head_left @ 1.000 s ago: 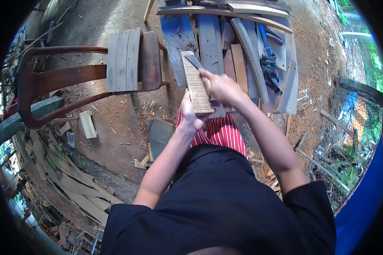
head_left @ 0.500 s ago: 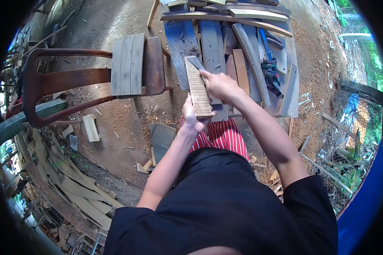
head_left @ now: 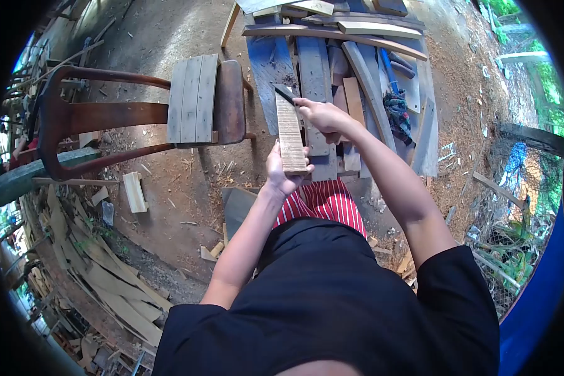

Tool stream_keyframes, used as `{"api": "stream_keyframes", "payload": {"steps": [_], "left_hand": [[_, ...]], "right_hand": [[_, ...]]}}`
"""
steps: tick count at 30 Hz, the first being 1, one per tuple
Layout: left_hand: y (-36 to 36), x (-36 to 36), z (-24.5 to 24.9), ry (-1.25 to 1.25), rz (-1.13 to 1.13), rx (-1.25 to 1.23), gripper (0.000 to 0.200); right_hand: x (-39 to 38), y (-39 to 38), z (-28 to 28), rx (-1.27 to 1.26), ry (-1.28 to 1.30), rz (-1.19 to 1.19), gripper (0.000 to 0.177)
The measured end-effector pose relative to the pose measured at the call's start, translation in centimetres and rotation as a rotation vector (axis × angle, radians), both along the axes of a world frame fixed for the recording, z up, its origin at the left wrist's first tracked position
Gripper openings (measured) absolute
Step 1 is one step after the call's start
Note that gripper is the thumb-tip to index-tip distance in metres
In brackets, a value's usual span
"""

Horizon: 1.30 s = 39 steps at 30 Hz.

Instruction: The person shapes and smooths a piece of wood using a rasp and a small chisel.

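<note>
A light-brown wooden block (head_left: pixel 291 135), its face crossed by fine ridges, points away from me in front of my lap. My left hand (head_left: pixel 284 172) grips its near end from below and the left side, with fingertips curling round the right edge. In my right hand (head_left: pixel 328 119), closed on its hidden handle, is a flat metal blade (head_left: pixel 285 94). The blade lies slanted across the far end of the block, its tip by the upper left corner.
A wooden bench (head_left: pixel 323 150) piled with planks and curved pieces stands ahead, with a dark cloth (head_left: pixel 396 111) on it. To the left is a brown wooden chair (head_left: pixel 232 103) with a slatted board (head_left: pixel 193 100). Offcuts litter the dirt floor (head_left: pixel 169 219).
The blade has turned from showing its broad grey face to a thin dark profile. My right hand has shifted slightly left, and the block stands a little more upright in view.
</note>
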<state>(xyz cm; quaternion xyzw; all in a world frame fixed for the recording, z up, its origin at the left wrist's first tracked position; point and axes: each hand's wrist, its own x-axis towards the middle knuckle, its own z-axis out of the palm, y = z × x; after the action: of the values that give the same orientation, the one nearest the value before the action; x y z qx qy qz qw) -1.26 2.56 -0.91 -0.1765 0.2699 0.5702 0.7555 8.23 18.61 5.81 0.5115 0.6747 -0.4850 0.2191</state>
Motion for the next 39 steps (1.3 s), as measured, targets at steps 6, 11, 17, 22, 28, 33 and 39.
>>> {"api": "stream_keyframes", "payload": {"steps": [6, 11, 17, 22, 28, 33, 39], "left_hand": [[-1.8, -3.8, 3.8, -0.354, 0.051, 0.164, 0.044], [-2.5, -4.4, 5.9, -0.211, -0.132, 0.313, 0.051], [-3.9, -5.7, 6.8, 0.074, -0.350, 0.300, 0.062], [-3.9, -5.7, 10.5, 0.488, -0.477, 0.196, 0.066], [-3.8, -5.0, 9.3, 0.702, -0.772, 0.360, 0.069], [-4.8, -3.1, 8.7, 0.733, -0.762, 0.298, 0.063], [-5.8, 0.9, 4.5, 0.737, -0.475, 0.193, 0.051]], "right_hand": [[8.9, 0.6, -7.7, 0.442, 0.190, -0.287, 0.052], [11.8, 1.1, -9.1, 0.443, -0.123, -0.246, 0.055], [12.0, -2.7, -8.3, 0.700, -0.110, -0.165, 0.056], [9.1, -2.9, 1.6, 0.142, 0.802, -0.858, 0.068], [7.1, -3.9, 1.2, 0.222, 0.917, -0.809, 0.062], [7.0, -3.5, -1.3, -0.066, 1.049, -1.083, 0.034], [6.4, -1.2, -6.7, -0.148, 0.927, -1.033, 0.034]]}}
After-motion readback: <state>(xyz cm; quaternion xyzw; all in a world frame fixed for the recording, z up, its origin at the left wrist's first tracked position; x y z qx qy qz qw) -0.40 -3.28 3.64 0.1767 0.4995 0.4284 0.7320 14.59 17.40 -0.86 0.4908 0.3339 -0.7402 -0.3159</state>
